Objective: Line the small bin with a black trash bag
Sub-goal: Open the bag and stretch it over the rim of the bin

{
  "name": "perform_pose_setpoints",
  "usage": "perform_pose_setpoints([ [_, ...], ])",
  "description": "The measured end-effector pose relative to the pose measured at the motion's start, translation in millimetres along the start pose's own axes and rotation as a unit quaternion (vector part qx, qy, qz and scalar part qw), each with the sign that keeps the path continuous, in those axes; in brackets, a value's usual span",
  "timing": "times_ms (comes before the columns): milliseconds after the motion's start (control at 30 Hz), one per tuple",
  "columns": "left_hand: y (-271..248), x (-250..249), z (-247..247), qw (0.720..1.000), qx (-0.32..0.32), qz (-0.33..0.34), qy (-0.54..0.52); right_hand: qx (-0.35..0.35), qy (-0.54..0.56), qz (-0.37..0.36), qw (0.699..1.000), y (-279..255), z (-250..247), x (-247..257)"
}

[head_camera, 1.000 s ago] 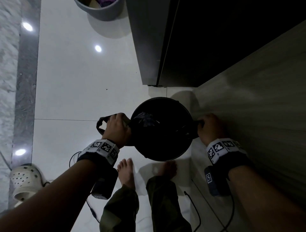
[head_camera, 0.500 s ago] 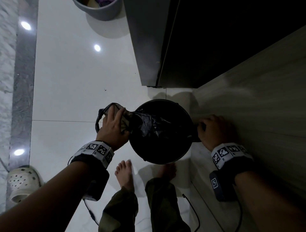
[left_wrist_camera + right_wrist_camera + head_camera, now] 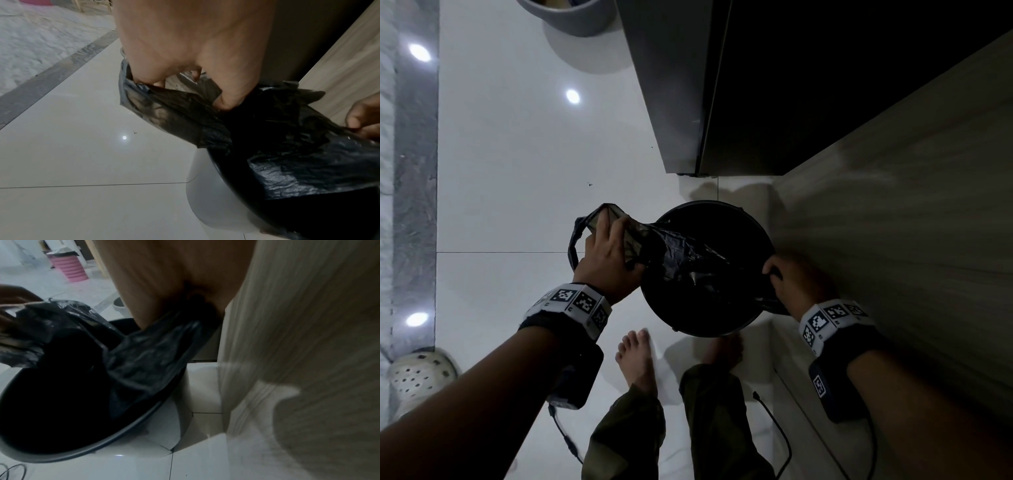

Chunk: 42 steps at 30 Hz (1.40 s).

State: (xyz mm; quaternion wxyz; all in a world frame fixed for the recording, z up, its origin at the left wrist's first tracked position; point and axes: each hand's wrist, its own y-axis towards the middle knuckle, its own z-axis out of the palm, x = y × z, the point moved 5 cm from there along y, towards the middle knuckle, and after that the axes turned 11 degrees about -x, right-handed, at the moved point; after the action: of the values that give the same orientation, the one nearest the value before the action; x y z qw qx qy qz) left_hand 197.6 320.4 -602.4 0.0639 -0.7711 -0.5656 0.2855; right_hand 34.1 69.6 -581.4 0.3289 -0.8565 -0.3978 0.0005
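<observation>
A small round bin (image 3: 736, 330) with a dark inside and pale outer wall (image 3: 218, 211) stands on the floor by my feet. A black trash bag (image 3: 681, 253) is stretched across its mouth. My left hand (image 3: 607, 251) grips the bag's left edge and handle loop, lifted up and left of the rim. My right hand (image 3: 796, 282) pinches the bag's other edge at the bin's right rim. In the left wrist view the bag (image 3: 287, 146) spreads from my fingers (image 3: 226, 100) over the bin. In the right wrist view the bag (image 3: 148, 356) drapes into the bin (image 3: 102, 446).
A wood-grain cabinet wall (image 3: 911, 222) stands close on the right, and a dark appliance (image 3: 678, 85) behind the bin. A grey bucket (image 3: 571, 17) sits at the far end of the white tiled floor, a perforated clog (image 3: 417, 375) at the left, and cables (image 3: 777, 428) trail by my feet.
My left hand has pulled the bag's edge up and to the left, away from the rim, drawing the bag open across the bin. My right hand has kept its hold at the right rim.
</observation>
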Motion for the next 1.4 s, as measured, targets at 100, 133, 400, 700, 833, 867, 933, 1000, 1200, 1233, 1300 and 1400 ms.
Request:
perform_pose_setpoints([
  [100, -1, -2, -1, 1.0, 0.007, 0.01, 0.007, -0.042, 0.018, 0.007, 0.999, 3, -9, -8],
  [133, -2, -3, -2, 1.0, 0.008, 0.013, 0.012, -0.047, 0.005, -0.001, 0.999, 3, -13, -9],
  [400, 2, -16, -8, 0.998, 0.017, 0.027, 0.049, -0.117, -0.121, 0.026, 0.985, 23, -39, -2],
  [700, 29, -18, -8, 0.997, 0.025, -0.003, 0.067, -0.068, 0.037, 0.102, 0.992, 62, -21, 3],
  [833, 42, -16, -3, 0.997, 0.048, -0.019, 0.056, -0.071, 0.063, 0.107, 0.99, 71, -19, -2],
  [867, 46, -15, -1, 0.997, 0.054, -0.024, 0.049, -0.065, 0.065, 0.109, 0.99, 73, -19, -4],
  [933, 51, -13, 1, 0.997, 0.064, -0.029, 0.039, -0.055, 0.071, 0.118, 0.989, 77, -16, -7],
  [1000, 59, -11, 4, 0.997, 0.067, -0.03, 0.028, -0.061, 0.078, 0.126, 0.987, 81, -16, -9],
  [1200, 77, -4, 18, 0.993, 0.106, -0.056, 0.003, -0.012, 0.075, 0.157, 0.985, 95, -2, -18],
  [1233, 77, -1, 21, 0.989, 0.129, -0.07, 0.0, 0.001, 0.095, 0.165, 0.982, 93, 2, -20],
  [1300, 72, 6, 31, 0.977, 0.184, -0.103, 0.001, 0.024, 0.148, 0.18, 0.972, 89, 12, -25],
  [1400, 58, 20, 41, 0.964, 0.229, -0.136, -0.003, 0.036, 0.23, 0.211, 0.949, 78, 25, -33],
])
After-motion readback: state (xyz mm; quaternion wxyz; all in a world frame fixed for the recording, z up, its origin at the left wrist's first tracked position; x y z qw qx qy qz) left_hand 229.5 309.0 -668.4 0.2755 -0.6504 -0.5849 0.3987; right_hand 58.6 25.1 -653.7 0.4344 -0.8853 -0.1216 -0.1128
